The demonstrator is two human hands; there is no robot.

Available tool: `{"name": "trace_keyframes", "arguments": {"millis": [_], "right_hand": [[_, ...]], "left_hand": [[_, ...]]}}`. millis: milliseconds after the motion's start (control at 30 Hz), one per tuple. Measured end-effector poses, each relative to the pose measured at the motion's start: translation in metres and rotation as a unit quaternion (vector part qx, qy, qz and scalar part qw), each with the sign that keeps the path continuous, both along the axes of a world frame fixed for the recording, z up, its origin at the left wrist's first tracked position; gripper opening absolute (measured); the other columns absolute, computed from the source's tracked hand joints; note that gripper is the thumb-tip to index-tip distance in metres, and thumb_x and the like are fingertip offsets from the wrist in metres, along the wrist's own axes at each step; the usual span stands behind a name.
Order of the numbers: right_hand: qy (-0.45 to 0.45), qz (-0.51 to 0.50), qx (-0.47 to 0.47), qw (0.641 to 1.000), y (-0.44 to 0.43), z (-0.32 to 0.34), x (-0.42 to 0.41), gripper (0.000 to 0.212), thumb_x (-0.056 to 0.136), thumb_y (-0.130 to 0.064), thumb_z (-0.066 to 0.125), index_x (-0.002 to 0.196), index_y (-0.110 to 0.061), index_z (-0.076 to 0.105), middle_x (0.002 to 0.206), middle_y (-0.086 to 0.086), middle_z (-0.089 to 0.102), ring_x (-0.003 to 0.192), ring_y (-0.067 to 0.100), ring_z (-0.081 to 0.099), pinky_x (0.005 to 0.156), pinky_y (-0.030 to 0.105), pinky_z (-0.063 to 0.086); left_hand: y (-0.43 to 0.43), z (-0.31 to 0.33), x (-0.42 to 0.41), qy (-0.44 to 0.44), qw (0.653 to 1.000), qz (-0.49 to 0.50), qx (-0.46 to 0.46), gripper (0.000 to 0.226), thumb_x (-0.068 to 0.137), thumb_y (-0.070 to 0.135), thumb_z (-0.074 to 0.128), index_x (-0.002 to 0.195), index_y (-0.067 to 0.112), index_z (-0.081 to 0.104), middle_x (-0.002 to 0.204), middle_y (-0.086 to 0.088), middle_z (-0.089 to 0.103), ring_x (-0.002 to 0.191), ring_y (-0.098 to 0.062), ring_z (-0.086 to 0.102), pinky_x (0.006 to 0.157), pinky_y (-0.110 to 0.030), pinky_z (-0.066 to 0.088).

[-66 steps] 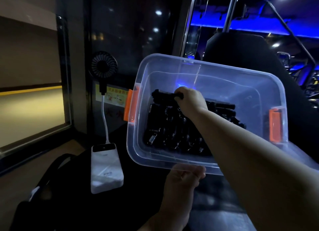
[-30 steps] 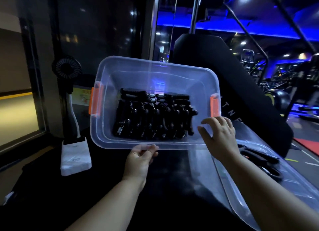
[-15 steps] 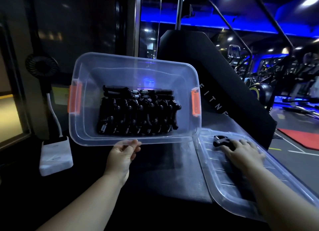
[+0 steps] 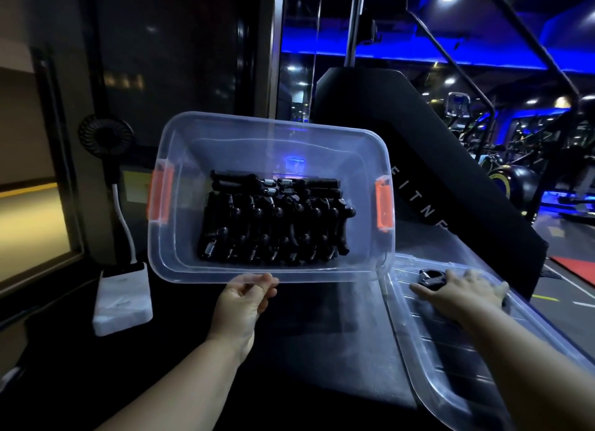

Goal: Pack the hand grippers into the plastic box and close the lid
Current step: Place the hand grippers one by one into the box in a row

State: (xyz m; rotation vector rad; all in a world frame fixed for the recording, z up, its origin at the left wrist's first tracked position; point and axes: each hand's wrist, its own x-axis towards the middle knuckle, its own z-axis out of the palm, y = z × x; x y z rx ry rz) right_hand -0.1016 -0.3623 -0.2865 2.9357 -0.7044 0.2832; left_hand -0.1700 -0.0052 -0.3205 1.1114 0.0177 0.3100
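1 plastic box (image 4: 370, 263), 1 lid (image 4: 450, 366), 2 orange latches (image 4: 383, 206), 1 loose hand gripper (image 4: 431, 277), a packed batch too dense to count (image 4: 273, 224), 2 hands (image 4: 244, 298).

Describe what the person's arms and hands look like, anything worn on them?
Both forearms are bare as far as the frame shows: no sleeves, gloves or watch visible. The left hand and right hand carry no visible rings or markings, though the dim blue light hides fine detail.

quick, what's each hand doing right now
Left hand: closed on the plastic box near rim.
Right hand: on a hand gripper lying on the lid; grip cannot be told.
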Motion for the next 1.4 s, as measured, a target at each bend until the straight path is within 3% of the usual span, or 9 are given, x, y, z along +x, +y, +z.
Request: {"name": "trace_keyframes", "arguments": {"millis": [200, 600, 767, 900, 967, 1100, 1133, 1200, 1400], "right_hand": [[0.034, -0.010, -0.017, 0.999, 0.009, -0.002, 0.008, 0.098, 0.058, -0.098, 0.020, 0.128, -0.035, 0.047, 0.135, 0.008, 0.051, 0.126, 0.029, 0.046, 0.103, 0.049, 0.031], [-0.093, -0.001, -0.008, 0.996, 0.007, -0.010, 0.007, 0.081, 0.055, -0.093, 0.032, 0.102, -0.030, 0.049, 0.106, 0.007, 0.065, 0.105, 0.027, 0.057, 0.078, 0.041, 0.029], [-0.182, 0.040, 0.050, 0.981, 0.010, -0.010, 0.002, 0.067, 0.064, -0.085, 0.033, 0.105, -0.033, 0.046, 0.096, 0.009, 0.061, 0.097, 0.030, 0.057, 0.079, 0.041, 0.032], [-0.312, 0.129, 0.156, 0.928, 0.017, -0.003, -0.007, 0.062, 0.073, -0.070, 0.035, 0.121, -0.032, 0.041, 0.099, 0.012, 0.063, 0.095, 0.036, 0.059, 0.080, 0.043, 0.038], [-0.350, 0.178, 0.277, 0.877, 0.022, 0.004, -0.010, 0.055, 0.074, -0.064, 0.037, 0.122, -0.037, 0.040, 0.099, 0.008, 0.061, 0.091, 0.034, 0.057, 0.077, 0.040, 0.037], [-0.340, 0.246, 0.645, 0.639, 0.038, 0.027, -0.018, 0.044, 0.071, -0.064, 0.043, 0.089, -0.026, 0.052, 0.072, 0.008, 0.045, 0.057, 0.025, 0.046, 0.051, 0.034, 0.038], [-0.312, 0.239, 0.683, 0.615, 0.040, 0.028, -0.020, 0.047, 0.074, -0.063, 0.042, 0.080, -0.018, 0.052, 0.064, 0.013, 0.043, 0.046, 0.025, 0.044, 0.044, 0.029, 0.036], [-0.270, 0.213, 0.708, 0.617, 0.042, 0.023, -0.024, 0.057, 0.079, -0.061, 0.040, 0.068, -0.008, 0.055, 0.057, 0.019, 0.049, 0.038, 0.028, 0.048, 0.041, 0.025, 0.037], [-0.284, 0.156, 0.676, 0.662, 0.033, 0.024, -0.024, 0.044, 0.068, -0.056, 0.044, 0.074, -0.015, 0.059, 0.058, 0.007, 0.058, 0.040, 0.016, 0.051, 0.047, 0.025, 0.037]], "left_hand": [[0.002, -0.001, 0.001, 0.002, 1.000, -0.002, -0.002, 0.008, 0.082, 0.020, 0.066, 0.086, 0.015, 0.062, 0.079, 0.003, 0.074, 0.068, -0.001, 0.065, 0.071, -0.023, 0.045], [0.002, -0.002, 0.002, -0.007, 1.000, -0.007, 0.006, 0.018, 0.069, 0.031, 0.068, 0.081, 0.018, 0.064, 0.079, 0.004, 0.074, 0.071, -0.003, 0.064, 0.072, -0.023, 0.046], [0.003, -0.003, 0.003, -0.005, 1.000, -0.006, 0.001, 0.012, 0.076, 0.027, 0.067, 0.083, 0.018, 0.064, 0.080, 0.003, 0.074, 0.073, -0.006, 0.064, 0.072, -0.023, 0.046], [0.003, -0.003, 0.002, -0.003, 1.000, -0.005, 0.005, 0.014, 0.075, 0.027, 0.068, 0.083, 0.017, 0.064, 0.080, 0.003, 0.074, 0.072, -0.005, 0.064, 0.071, -0.023, 0.046], [0.003, -0.003, 0.003, -0.004, 1.000, -0.005, 0.004, 0.010, 0.077, 0.025, 0.067, 0.083, 0.017, 0.064, 0.079, 0.002, 0.074, 0.071, -0.005, 0.064, 0.071, -0.024, 0.045], [0.003, -0.002, 0.002, -0.005, 1.000, -0.006, 0.004, 0.012, 0.076, 0.025, 0.067, 0.083, 0.017, 0.064, 0.079, 0.002, 0.074, 0.070, -0.004, 0.064, 0.071, -0.024, 0.045], [0.003, -0.002, 0.002, -0.006, 1.000, -0.006, 0.004, 0.012, 0.076, 0.025, 0.067, 0.082, 0.017, 0.064, 0.079, 0.002, 0.074, 0.069, -0.004, 0.064, 0.070, -0.023, 0.045], [0.003, -0.002, 0.002, -0.006, 1.000, -0.007, 0.002, 0.012, 0.074, 0.026, 0.068, 0.081, 0.017, 0.064, 0.079, 0.002, 0.074, 0.069, -0.004, 0.064, 0.070, -0.023, 0.045], [0.003, -0.001, 0.000, -0.002, 1.000, -0.002, -0.002, 0.005, 0.082, 0.021, 0.066, 0.077, 0.021, 0.066, 0.080, 0.002, 0.074, 0.070, -0.005, 0.065, 0.072, -0.024, 0.046]]}}
